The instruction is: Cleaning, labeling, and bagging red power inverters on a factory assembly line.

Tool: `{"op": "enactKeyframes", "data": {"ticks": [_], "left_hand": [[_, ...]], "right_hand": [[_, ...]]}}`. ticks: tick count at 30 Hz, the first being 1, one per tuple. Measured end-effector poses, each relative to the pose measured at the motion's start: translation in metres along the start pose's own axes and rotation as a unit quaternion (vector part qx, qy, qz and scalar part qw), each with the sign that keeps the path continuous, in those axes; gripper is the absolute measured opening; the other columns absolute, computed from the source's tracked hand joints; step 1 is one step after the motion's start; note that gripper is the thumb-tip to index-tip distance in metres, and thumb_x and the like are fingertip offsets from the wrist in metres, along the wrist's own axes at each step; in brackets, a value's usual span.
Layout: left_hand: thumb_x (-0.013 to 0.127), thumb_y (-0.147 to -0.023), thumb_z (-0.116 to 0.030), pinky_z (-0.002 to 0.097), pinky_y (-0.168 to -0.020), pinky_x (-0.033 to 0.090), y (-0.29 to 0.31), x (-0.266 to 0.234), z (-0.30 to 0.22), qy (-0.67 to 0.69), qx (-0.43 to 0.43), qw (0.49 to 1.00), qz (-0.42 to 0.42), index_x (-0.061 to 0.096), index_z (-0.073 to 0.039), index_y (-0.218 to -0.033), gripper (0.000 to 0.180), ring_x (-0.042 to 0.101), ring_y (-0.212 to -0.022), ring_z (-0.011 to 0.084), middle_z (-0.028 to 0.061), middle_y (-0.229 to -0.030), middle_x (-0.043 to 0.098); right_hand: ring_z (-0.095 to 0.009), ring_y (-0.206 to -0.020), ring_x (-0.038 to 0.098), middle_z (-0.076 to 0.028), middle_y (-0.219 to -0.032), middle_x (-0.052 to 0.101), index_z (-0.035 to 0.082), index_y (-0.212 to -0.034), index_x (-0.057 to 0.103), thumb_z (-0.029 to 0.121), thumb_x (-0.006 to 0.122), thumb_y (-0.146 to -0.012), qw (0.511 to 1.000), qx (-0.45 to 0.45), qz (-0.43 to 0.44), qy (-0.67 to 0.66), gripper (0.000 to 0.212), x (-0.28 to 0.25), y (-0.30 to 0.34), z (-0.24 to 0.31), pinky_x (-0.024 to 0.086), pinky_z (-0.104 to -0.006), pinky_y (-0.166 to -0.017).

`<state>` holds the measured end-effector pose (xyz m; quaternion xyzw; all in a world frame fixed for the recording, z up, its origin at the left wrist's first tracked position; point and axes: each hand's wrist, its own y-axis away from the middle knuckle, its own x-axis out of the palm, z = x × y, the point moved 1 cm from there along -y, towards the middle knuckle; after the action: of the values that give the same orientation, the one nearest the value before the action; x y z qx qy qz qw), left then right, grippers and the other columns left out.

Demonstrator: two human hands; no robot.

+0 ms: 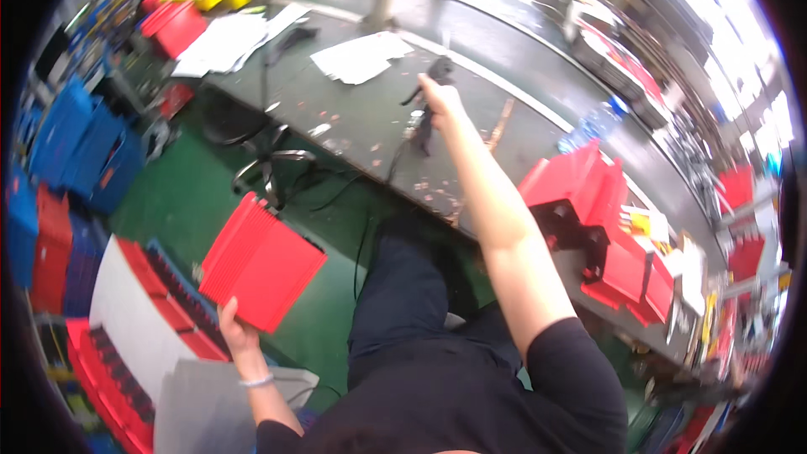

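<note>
In the head view, my left grip [238, 329] pinches a red ribbed bin [265, 265] by its lower edge, the thumb on the ribbed face. The bin is off the tabletop [336, 109], out beyond its near edge and over the green floor [168, 202]. My right grip [441, 105] is closed around a dark tool [440, 70] above the middle of the tabletop, toward its far edge; blur keeps me from telling whether the tool touches the surface.

As for progress, I judge that picking up is done, since both pieces are in my hands. Neither is set down, and the bin and the tool are well apart, so I take it that releasing both is left. At the tabletop's right end stand other red bins [572, 176], with a clear bottle [595, 124] just beside them by the far edge. White papers [361, 57] lie left of the tool.

The bin is tilted, its ribbed face turned up toward me. Its outline looks nearly square, so I cannot name a sure long axis; the ribs run from lower left to upper right. The tool's long axis runs roughly from the far edge toward the near edge, its thick end pointing away from me.
</note>
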<state>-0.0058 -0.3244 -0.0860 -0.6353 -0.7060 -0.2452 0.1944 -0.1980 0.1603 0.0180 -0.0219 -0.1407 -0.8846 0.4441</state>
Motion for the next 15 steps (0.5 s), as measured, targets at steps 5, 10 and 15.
{"op": "enactKeyframes", "data": {"ticks": [5,10,15], "left_hand": [[0.054,-0.087,-0.029,0.0417,-0.094,0.046,-0.010,0.020,-0.001,0.031,-0.056,0.995,0.082,0.048,0.006,-0.124,0.051,0.058,-0.107,0.0282,0.0158,-0.120,0.058],[0.057,-0.087,-0.025,0.0406,-0.093,0.045,-0.021,0.074,0.009,-0.003,-0.054,0.986,0.156,0.044,0.000,-0.130,0.052,0.056,-0.109,0.0259,0.0125,-0.123,0.055],[0.063,-0.081,-0.003,0.0362,-0.095,0.043,-0.030,0.188,0.035,-0.029,-0.006,0.985,0.172,0.040,0.000,-0.131,0.055,0.054,-0.109,0.0229,0.0119,-0.123,0.052]], "right_hand": [[-0.039,-0.087,0.065,-0.028,-0.086,0.065,-0.010,-0.088,0.064,0.023,0.060,-0.080,0.952,-0.105,-0.211,0.195,0.035,-0.012,-0.043,-0.024,0.050,-0.0419,-0.076],[-0.014,-0.064,0.060,-0.005,-0.075,0.060,0.000,-0.099,0.059,0.015,0.045,-0.095,0.986,-0.141,-0.002,-0.088,0.021,-0.007,0.069,-0.009,0.043,-0.0269,-0.056],[-0.005,-0.053,0.040,0.001,-0.072,0.052,0.003,-0.100,0.058,0.014,0.041,-0.099,0.967,-0.208,0.142,-0.030,0.021,-0.088,0.221,-0.005,0.035,-0.0200,-0.051]]}}
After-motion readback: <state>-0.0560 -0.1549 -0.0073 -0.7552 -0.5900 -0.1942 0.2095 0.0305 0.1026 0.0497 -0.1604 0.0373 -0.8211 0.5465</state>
